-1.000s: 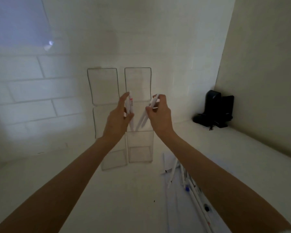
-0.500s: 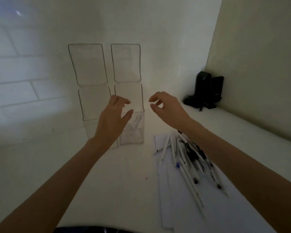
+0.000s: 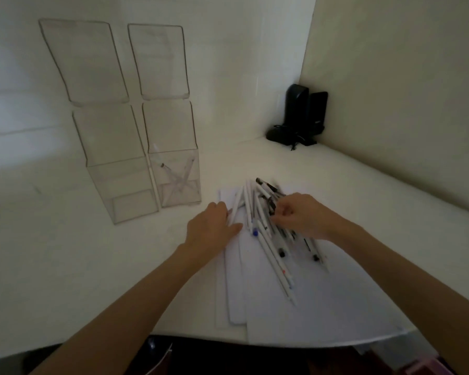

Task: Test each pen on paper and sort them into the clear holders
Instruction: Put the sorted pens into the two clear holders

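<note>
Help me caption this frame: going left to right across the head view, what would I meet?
Left clear holder → right clear holder → left hand → right hand

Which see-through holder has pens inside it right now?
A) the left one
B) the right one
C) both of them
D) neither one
B: a few crossed pens stand inside the right clear holder, while the left clear holder shows none.
</note>
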`<state>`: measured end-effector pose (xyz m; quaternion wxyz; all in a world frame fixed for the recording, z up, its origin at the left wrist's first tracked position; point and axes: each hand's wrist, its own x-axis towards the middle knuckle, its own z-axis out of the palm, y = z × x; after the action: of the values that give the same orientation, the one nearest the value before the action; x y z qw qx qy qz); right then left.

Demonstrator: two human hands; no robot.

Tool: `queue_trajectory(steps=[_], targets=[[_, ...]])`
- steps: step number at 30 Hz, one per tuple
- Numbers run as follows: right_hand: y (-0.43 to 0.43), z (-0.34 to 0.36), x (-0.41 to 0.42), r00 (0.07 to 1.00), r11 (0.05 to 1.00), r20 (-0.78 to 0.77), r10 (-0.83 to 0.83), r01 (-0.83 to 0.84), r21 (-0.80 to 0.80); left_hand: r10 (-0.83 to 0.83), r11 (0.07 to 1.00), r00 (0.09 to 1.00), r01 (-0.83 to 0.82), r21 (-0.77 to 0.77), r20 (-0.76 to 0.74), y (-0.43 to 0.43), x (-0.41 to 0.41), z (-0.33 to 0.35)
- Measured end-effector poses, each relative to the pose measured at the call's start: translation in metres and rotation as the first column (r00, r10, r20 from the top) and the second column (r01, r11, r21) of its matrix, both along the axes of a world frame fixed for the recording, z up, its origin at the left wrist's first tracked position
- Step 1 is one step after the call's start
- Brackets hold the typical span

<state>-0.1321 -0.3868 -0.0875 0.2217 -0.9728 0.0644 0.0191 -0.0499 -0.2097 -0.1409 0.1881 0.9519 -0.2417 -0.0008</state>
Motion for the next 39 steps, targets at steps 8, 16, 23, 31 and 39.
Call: queue_trajectory(steps=[8, 16, 23, 31, 39], targets=[[0.030, -0.012, -0.033, 0.979, 0.905, -0.201, 0.025, -0.107, -0.411, 0.102, 0.959, 0.993, -0.113, -0.260, -0.055, 0.018, -0.004, -0.001], [0.050, -0.032, -0.038, 0.980, 0.910, 0.089, -0.177, 0.197, -0.364, 0.019, 0.700, 0.987, -0.127, -0.703, -0.159, 0.041, -0.017, -0.007], [0.049, -0.038, -0.059, 0.967, 0.946, -0.008, -0.253, 0.246, -0.211, -0.054, 0.682, 0.978, -0.112, -0.723, -0.202, 0.047, -0.040, -0.006], [0.073, -0.050, -0.075, 0.933, 0.920, 0.177, -0.313, 0.344, -0.190, -0.078, 0.700, 0.981, -0.072, -0.711, -0.176, 0.048, -0.052, -0.007], [0.054, -0.056, -0.079, 0.860, 0.943, 0.401, -0.317, 0.240, 0.229, -0.015, 0.565, 0.989, -0.111, -0.818, -0.144, 0.062, -0.051, 0.003]])
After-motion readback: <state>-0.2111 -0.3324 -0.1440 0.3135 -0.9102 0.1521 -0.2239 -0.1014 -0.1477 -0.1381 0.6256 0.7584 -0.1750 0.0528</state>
